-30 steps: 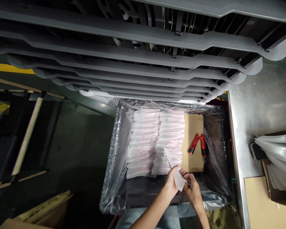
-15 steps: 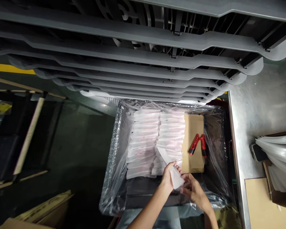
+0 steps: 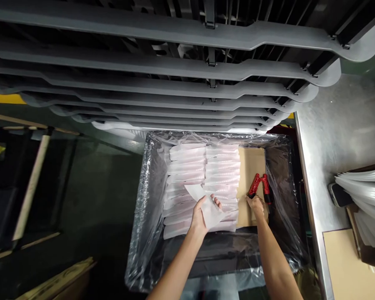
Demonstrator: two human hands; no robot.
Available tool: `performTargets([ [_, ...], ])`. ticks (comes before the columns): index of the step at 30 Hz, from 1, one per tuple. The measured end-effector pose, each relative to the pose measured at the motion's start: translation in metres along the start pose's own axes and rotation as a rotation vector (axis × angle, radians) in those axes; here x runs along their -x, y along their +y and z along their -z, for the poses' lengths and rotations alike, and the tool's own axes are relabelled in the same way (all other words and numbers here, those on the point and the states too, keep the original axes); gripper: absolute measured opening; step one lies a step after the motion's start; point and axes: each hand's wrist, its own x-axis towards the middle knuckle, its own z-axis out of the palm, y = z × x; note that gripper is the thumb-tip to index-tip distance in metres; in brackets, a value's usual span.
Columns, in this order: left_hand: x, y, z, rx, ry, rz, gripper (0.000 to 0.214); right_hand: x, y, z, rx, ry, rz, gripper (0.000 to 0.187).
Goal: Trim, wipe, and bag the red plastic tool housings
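Observation:
My left hand (image 3: 201, 216) holds a clear plastic packet (image 3: 206, 204) over the rows of stacked white packets (image 3: 187, 175) in a bin lined with clear plastic (image 3: 150, 200). My right hand (image 3: 256, 207) reaches onto a brown cardboard sheet (image 3: 253, 160) in the bin's right part. Its fingers touch the near end of a red and black hand tool (image 3: 258, 186) lying there. Whether the fingers have closed on the tool is hidden.
A tall stack of grey plastic crates (image 3: 175, 71) rises behind the bin. On the right is a steel table (image 3: 331, 133) with stacked clear packets (image 3: 362, 185) and a cardboard piece (image 3: 346, 266). Dark floor (image 3: 96, 179) and wooden slats (image 3: 28, 187) lie to the left.
Both hands held the packet together before. Now my right hand has let go and moved right to the red tool, while my left hand carried the packet forward over the stacks.

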Motion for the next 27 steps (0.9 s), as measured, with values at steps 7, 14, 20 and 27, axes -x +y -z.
performTargets([
  [7,-0.004,0.015,-0.018,0.045,-0.087,-0.057,0.02,0.028,0.006,0.012,-0.143,-0.089,0.064,0.033],
  [14,-0.014,0.016,-0.032,0.092,-0.163,-0.084,0.021,0.155,0.063,0.028,-0.332,-0.155,0.459,0.053],
  [20,-0.012,0.01,-0.041,0.076,-0.234,-0.067,0.029,0.225,0.078,0.019,-0.366,0.018,0.637,0.055],
  [27,-0.01,0.008,-0.037,0.051,-0.211,-0.042,0.043,0.22,0.077,0.021,-0.192,-0.009,0.614,0.046],
])
